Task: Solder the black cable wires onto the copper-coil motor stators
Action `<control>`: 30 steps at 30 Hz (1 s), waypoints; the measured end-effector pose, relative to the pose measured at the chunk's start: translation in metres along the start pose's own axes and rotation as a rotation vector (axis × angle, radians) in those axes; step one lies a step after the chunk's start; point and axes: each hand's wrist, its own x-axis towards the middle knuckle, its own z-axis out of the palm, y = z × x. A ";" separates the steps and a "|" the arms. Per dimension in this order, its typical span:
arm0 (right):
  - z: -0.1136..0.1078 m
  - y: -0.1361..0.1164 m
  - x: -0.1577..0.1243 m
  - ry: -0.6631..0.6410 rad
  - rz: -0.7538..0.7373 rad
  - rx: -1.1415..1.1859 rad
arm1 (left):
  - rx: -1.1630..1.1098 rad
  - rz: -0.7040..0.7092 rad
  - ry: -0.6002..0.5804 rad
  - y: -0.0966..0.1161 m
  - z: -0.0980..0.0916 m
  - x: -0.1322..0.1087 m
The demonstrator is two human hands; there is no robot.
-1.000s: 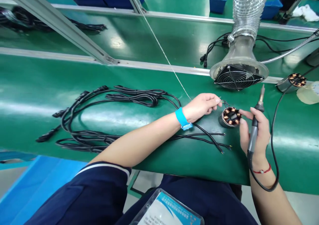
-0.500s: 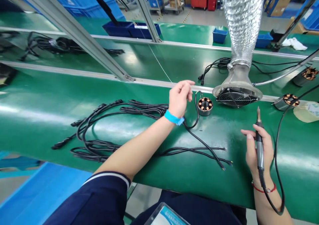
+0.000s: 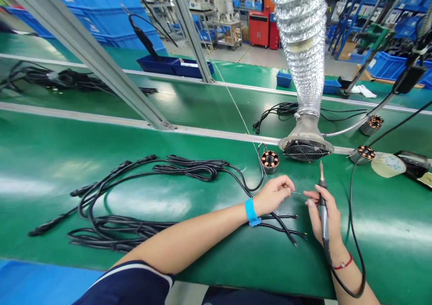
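My left hand (image 3: pixel 275 193), with a blue band at the wrist, pinches a thin solder wire (image 3: pixel 296 192) whose end points toward my right hand. The wire runs up and back across the bench. My right hand (image 3: pixel 324 210) is wrapped round a soldering iron (image 3: pixel 323 206), its tip upward, below the fan. Just behind my left hand stands a round stator (image 3: pixel 269 161) with copper coils and a black cable beside it. Under and beside my left wrist lie black cables (image 3: pixel 286 228) with stripped ends.
A fume duct (image 3: pixel 305 84) with a fan hood (image 3: pixel 306 149) hangs behind the hands. More coiled cables (image 3: pixel 189 166) cover the bench at left. Another stator (image 3: pixel 362 155) and a round pale container (image 3: pixel 388 165) are at right. A metal rail (image 3: pixel 216 134) crosses behind.
My left hand has moved right and toward me, closer to my right hand, and the wire end now shows at its fingertips. The view has tilted up. My right hand still holds the iron.
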 end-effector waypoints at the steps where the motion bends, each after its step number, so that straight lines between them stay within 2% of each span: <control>1: 0.002 -0.001 -0.001 -0.010 0.000 0.019 | -0.011 -0.004 -0.020 0.000 0.002 -0.001; 7: 0.015 -0.009 -0.005 0.012 -0.027 0.075 | -0.130 -0.024 -0.110 -0.005 0.010 -0.008; 13: 0.014 -0.010 -0.001 0.032 -0.064 0.019 | -0.135 -0.018 -0.181 -0.009 0.008 -0.007; 14: 0.013 -0.009 -0.001 0.034 -0.068 0.008 | -0.081 -0.008 -0.194 -0.009 0.007 -0.007; 16: 0.012 -0.007 -0.001 0.047 -0.072 -0.013 | 0.169 0.069 -0.202 -0.009 0.003 -0.006; 19: 0.012 -0.006 -0.001 0.072 -0.087 -0.050 | 0.723 0.315 -0.203 -0.009 -0.004 -0.006; 21: 0.011 -0.005 0.000 0.090 -0.102 -0.084 | 0.992 0.425 -0.230 -0.012 -0.007 -0.005; 26: -0.005 -0.006 0.008 0.159 -0.107 -0.201 | 1.287 0.381 -0.281 -0.019 -0.006 -0.006; 30: -0.046 0.004 0.015 0.255 -0.040 -0.325 | 1.366 0.366 -0.323 -0.023 -0.008 -0.006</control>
